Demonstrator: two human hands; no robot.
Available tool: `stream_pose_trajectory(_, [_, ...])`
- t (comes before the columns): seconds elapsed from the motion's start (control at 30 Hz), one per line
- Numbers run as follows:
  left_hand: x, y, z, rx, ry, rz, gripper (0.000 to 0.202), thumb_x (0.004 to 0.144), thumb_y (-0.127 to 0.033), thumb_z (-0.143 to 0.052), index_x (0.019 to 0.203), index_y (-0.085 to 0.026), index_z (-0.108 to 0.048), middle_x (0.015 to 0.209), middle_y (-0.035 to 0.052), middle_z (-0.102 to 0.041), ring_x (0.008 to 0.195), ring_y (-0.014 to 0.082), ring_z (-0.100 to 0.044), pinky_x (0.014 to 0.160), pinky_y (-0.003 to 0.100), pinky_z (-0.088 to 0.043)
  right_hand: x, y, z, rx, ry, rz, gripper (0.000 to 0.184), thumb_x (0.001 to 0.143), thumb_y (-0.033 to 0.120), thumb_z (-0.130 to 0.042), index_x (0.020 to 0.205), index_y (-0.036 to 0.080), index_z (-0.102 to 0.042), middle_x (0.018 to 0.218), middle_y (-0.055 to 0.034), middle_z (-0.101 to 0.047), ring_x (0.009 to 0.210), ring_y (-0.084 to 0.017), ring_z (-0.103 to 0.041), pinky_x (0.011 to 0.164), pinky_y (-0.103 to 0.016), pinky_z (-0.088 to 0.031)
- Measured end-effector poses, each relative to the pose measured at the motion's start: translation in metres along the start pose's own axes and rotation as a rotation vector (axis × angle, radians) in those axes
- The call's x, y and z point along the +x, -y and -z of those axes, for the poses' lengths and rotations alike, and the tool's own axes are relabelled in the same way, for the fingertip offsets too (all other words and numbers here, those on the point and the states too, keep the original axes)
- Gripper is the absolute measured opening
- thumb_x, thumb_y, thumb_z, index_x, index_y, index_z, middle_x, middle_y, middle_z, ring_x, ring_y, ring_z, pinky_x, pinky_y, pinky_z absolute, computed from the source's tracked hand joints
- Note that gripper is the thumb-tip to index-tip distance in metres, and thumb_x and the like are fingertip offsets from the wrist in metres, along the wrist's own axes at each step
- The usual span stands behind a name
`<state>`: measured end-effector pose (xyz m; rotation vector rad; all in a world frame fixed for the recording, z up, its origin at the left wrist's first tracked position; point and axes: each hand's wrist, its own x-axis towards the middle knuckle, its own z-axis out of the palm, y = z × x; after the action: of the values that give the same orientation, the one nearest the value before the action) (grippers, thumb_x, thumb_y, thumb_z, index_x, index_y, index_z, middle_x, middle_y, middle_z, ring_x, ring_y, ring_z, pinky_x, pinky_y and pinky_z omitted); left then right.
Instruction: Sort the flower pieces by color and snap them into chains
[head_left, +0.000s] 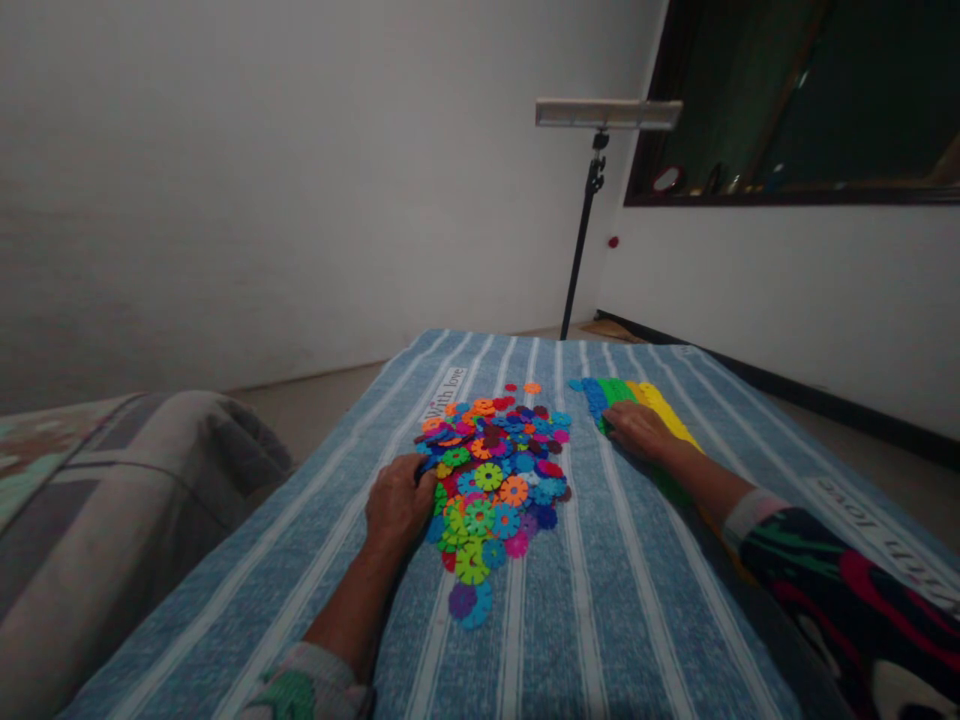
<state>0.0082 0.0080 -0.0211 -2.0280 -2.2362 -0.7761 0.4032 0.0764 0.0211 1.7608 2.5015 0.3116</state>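
Observation:
A heap of colourful notched plastic discs (487,476), like snowflake building pieces, lies on a striped blue cloth. My left hand (397,502) rests at the heap's left edge with its fingers curled. A dark blue disc (426,464) shows by its thumb and forefinger; the fingertips are partly hidden. Farther right, discs overlap in rows by colour: a blue row (592,397), a green row (616,390) and a yellow row (667,408). Over the near part of the blue and green rows is my right hand (637,430), its fingers closed on a green disc (604,426).
The cloth-covered table (540,640) narrows away from me. A few loose discs (532,388) lie beyond the heap. Behind the table stands a lamp panel (607,114) on a black pole. Grey fabric (180,500) covers something at left. A dark window (795,100) is at upper right.

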Motion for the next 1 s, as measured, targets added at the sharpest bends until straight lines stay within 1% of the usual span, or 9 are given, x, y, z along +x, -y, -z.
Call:
stream_pose_trajectory(0.17, [0.0, 0.0, -0.001, -0.021, -0.004, 0.014, 0.038, 0.086, -0.032, -0.047, 0.111, -0.018, -0.071, 0.116, 0.0095, -0.072, 0.106, 0.0246, -0.066, 0.091, 0.034, -0.05, 0.0, -0.003, -0.005, 0.042, -0.04, -0.007, 0.023, 0.091, 0.021, -0.051, 0.103, 0.015, -0.07, 0.11, -0.0143, -0.068, 0.106, -0.026, -0.059, 0.089, -0.031, -0.042])
stream_pose_trajectory(0.4, [0.001, 0.0, 0.002, -0.028, 0.007, -0.004, 0.04, 0.086, -0.033, -0.045, 0.113, -0.016, -0.07, 0.118, 0.0107, -0.072, 0.108, 0.0264, -0.065, 0.095, 0.037, -0.05, 0.007, -0.012, -0.009, 0.257, -0.116, -0.08, 0.023, 0.088, 0.019, -0.054, 0.096, 0.02, -0.076, 0.105, -0.0087, -0.073, 0.1, -0.022, -0.064, 0.081, -0.028, -0.044])
stream_pose_trajectory(0.57, [0.0, -0.002, 0.003, -0.015, 0.011, 0.028, 0.041, 0.086, -0.033, -0.045, 0.114, -0.018, -0.07, 0.118, 0.0096, -0.072, 0.11, 0.0266, -0.065, 0.093, 0.037, -0.051, 0.01, -0.024, 0.004, 0.336, -0.161, -0.081, 0.022, 0.084, 0.017, -0.057, 0.09, 0.021, -0.078, 0.098, -0.0049, -0.077, 0.096, -0.02, -0.068, 0.083, -0.026, -0.046])
stream_pose_trajectory(0.63, [0.0, -0.003, 0.003, -0.015, 0.013, 0.022, 0.042, 0.086, -0.034, -0.044, 0.114, -0.017, -0.07, 0.118, 0.0106, -0.072, 0.109, 0.0269, -0.065, 0.093, 0.037, -0.051, 0.007, -0.033, 0.014, 0.378, -0.183, -0.084, 0.021, 0.084, 0.018, -0.058, 0.089, 0.021, -0.079, 0.097, -0.004, -0.077, 0.093, -0.02, -0.069, 0.082, -0.026, -0.047])
stream_pose_trajectory(0.7, [0.001, -0.003, 0.002, -0.014, 0.007, 0.012, 0.043, 0.086, -0.034, -0.043, 0.114, -0.016, -0.071, 0.118, 0.0112, -0.072, 0.108, 0.027, -0.065, 0.093, 0.037, -0.051, 0.002, -0.044, 0.024, 0.447, -0.183, -0.081, 0.019, 0.082, 0.02, -0.06, 0.084, 0.02, -0.078, 0.09, -0.0036, -0.077, 0.086, -0.02, -0.069, 0.079, -0.027, -0.048])
stream_pose_trajectory(0.77, [0.001, -0.002, 0.001, -0.012, 0.0, 0.005, 0.043, 0.086, -0.035, -0.042, 0.114, -0.017, -0.071, 0.118, 0.0109, -0.072, 0.108, 0.0268, -0.065, 0.093, 0.037, -0.051, -0.006, -0.054, 0.034, 0.541, -0.147, -0.068, 0.016, 0.078, 0.021, -0.061, 0.077, 0.019, -0.077, 0.081, -0.003, -0.076, 0.078, -0.019, -0.068, 0.074, -0.026, -0.048])
stream_pose_trajectory(0.83, [0.003, -0.001, 0.001, -0.011, 0.0, 0.001, 0.042, 0.086, -0.035, -0.043, 0.113, -0.019, -0.071, 0.117, 0.01, -0.072, 0.108, 0.0267, -0.065, 0.093, 0.037, -0.051, -0.016, -0.061, 0.04, 0.619, -0.081, -0.045, 0.016, 0.074, 0.024, -0.062, 0.073, 0.018, -0.076, 0.073, -0.0023, -0.074, 0.073, -0.018, -0.066, 0.069, -0.026, -0.047])
stream_pose_trajectory(0.9, [0.005, -0.001, 0.001, -0.01, 0.004, 0.003, 0.041, 0.086, -0.035, -0.044, 0.112, -0.02, -0.072, 0.116, 0.0092, -0.073, 0.108, 0.0269, -0.065, 0.092, 0.037, -0.051, -0.027, -0.063, 0.043, 0.628, 0.011, -0.012, 0.016, 0.072, 0.026, -0.062, 0.069, 0.017, -0.075, 0.068, -0.0014, -0.072, 0.07, -0.017, -0.064, 0.067, -0.025, -0.045])
stream_pose_trajectory(1.0, [0.007, 0.0, 0.002, -0.012, 0.003, -0.003, 0.041, 0.085, -0.036, -0.044, 0.111, -0.02, -0.072, 0.115, 0.0095, -0.073, 0.107, 0.0279, -0.065, 0.092, 0.037, -0.051, -0.043, -0.059, 0.04, 0.588, 0.139, 0.027, 0.014, 0.068, 0.025, -0.062, 0.063, 0.017, -0.072, 0.062, 0.0006, -0.067, 0.065, -0.015, -0.06, 0.064, -0.024, -0.042])
